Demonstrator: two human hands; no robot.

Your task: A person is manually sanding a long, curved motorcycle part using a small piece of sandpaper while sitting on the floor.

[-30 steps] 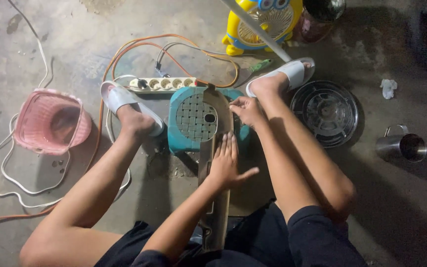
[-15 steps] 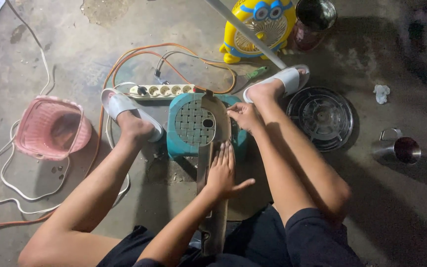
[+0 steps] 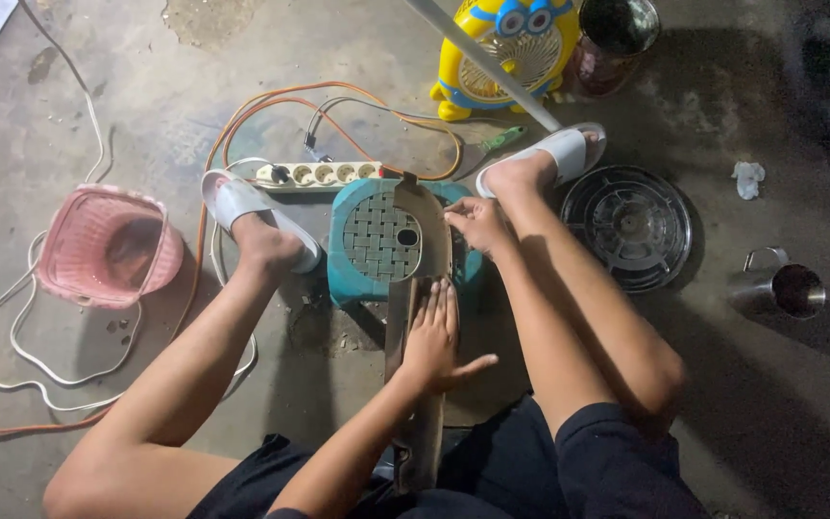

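Note:
A long, narrow grey-brown curved panel point(image 3: 403, 317) lies across a teal plastic stool point(image 3: 367, 240) with a woven top, running from the stool back toward my lap. My left hand point(image 3: 432, 334) presses flat on the middle of the panel, fingers together and thumb out to the right. My right hand point(image 3: 477, 223) is at the panel's far end, by the stool's right side, fingers curled on the panel's edge. My feet in white slippers are planted on either side of the stool.
A white power strip point(image 3: 319, 175) and orange cables point(image 3: 242, 115) lie behind the stool. A pink basket point(image 3: 108, 245) is at left. At right sit a round metal grille point(image 3: 631, 226) and a steel mug point(image 3: 790, 288). A yellow toy-shaped fan point(image 3: 511, 43) stands at the back.
My left hand has slid a little along the panel toward me. My right hand stays at the far end. The view has shifted slightly.

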